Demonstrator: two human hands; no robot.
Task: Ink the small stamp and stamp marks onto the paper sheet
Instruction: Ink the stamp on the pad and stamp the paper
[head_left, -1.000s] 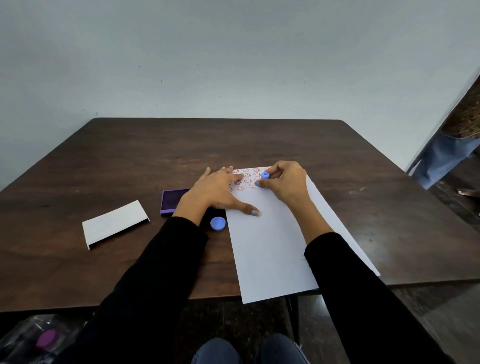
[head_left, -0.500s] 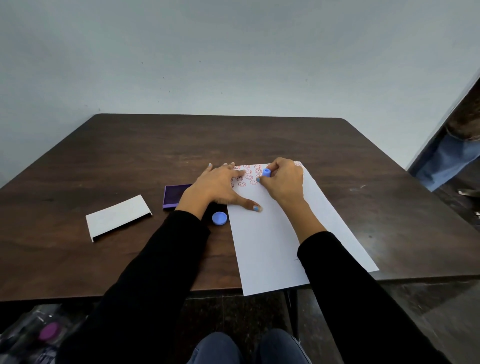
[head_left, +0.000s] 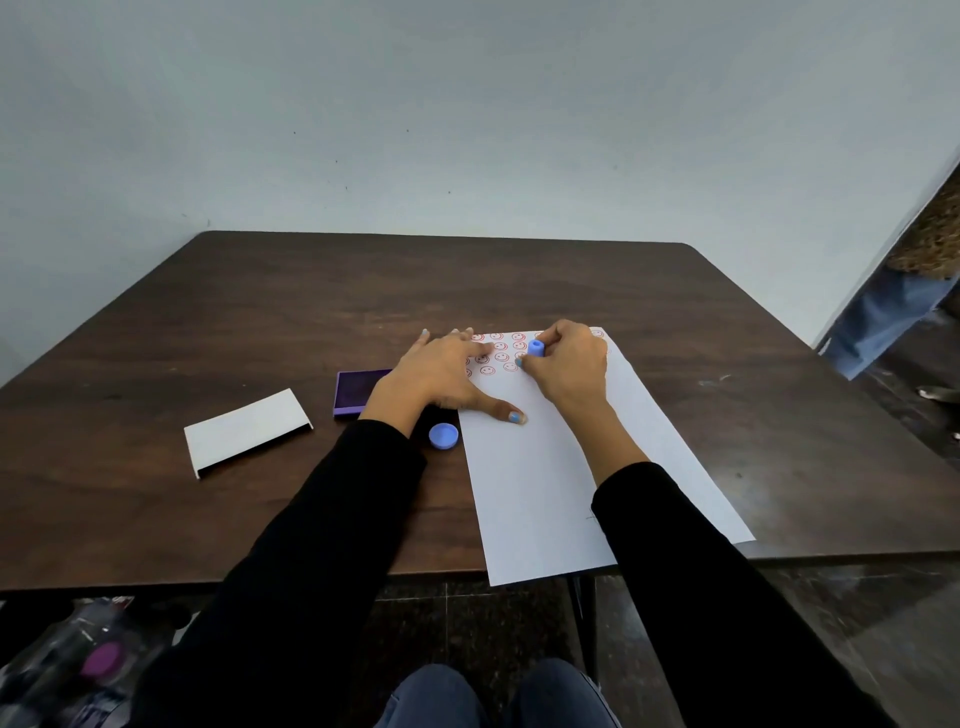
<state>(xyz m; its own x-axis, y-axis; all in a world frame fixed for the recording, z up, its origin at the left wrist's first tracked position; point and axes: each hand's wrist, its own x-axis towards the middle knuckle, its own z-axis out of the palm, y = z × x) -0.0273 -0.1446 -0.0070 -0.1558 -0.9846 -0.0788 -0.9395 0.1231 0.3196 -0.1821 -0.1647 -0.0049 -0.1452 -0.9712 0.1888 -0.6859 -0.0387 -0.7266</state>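
The right hand (head_left: 569, 366) is closed around the small blue stamp (head_left: 535, 348), pinching it between thumb and fingers, the stamp standing upright on the paper sheet (head_left: 540, 478) near the sheet's far edge. Whether the stamp face is pressed against the sheet cannot be told. The left hand (head_left: 441, 376) lies flat and spread, palm down, holding nothing; its fingers rest on the far left corner of the sheet and its thumb reaches onto the sheet's left margin. Red round smiley marks (head_left: 501, 357) sit in rows across the far end of the sheet, between the two hands; the rest of the sheet is blank.

The sheet lies slightly askew on the dark wooden table (head_left: 260, 322), right of centre, and its near edge overhangs the table's near edge. A purple ink pad (head_left: 356, 391), open, sits just left of the sheet, partly covered by the left wrist. A small round blue cap (head_left: 443, 435) lies touching or just beside the sheet's left edge, nearer than the ink pad. A white card sleeve (head_left: 247, 431) lies well to the left of these, toward the table's left edge. Both forearms wear black sleeves.
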